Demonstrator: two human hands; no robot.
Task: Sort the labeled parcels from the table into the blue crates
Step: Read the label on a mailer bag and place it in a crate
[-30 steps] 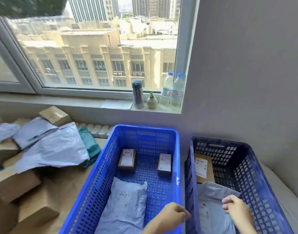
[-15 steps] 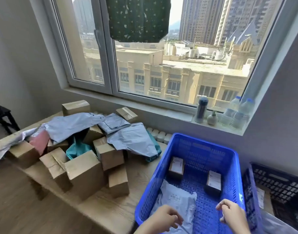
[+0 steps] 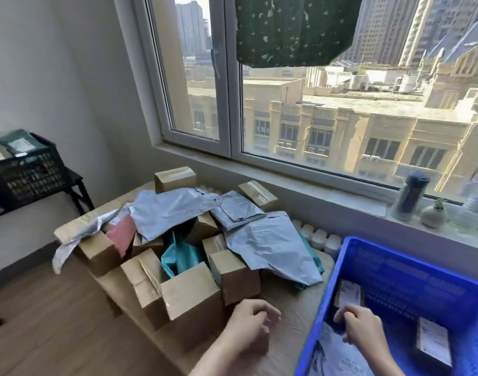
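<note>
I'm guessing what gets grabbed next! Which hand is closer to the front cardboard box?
Left. The left hand hovers close beside the front cardboard box; the right hand is farther off, over the blue crate.

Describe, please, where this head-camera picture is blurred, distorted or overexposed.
Head view: wide-angle distortion bows the window frame; the sunlit buildings outside are far brighter than indoors; the left hand shows motion blur, and the bottles at the right edge are smeared.
</note>
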